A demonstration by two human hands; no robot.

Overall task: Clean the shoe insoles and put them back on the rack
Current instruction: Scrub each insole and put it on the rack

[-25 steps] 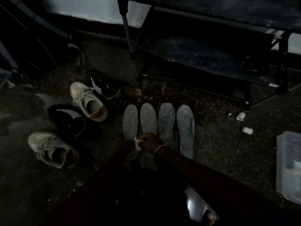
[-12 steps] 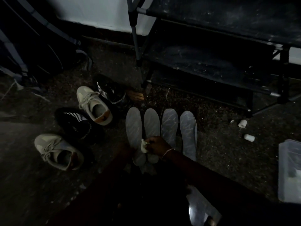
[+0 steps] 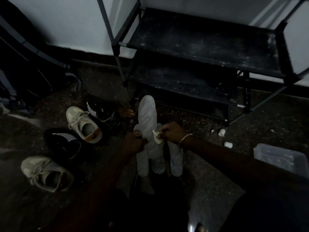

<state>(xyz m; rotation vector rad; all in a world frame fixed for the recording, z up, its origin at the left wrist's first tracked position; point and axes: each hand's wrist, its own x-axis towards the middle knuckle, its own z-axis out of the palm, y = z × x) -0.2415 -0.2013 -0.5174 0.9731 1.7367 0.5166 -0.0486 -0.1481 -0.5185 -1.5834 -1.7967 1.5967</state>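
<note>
My left hand (image 3: 133, 144) grips the edge of a pale insole (image 3: 147, 113), held above the dark floor (image 3: 260, 124) with its toe toward the black shoe rack (image 3: 205, 46). My right hand (image 3: 173, 132) pinches a small crumpled wipe (image 3: 156, 137) against it. Other insoles (image 3: 142, 162) lie just beneath.
</note>
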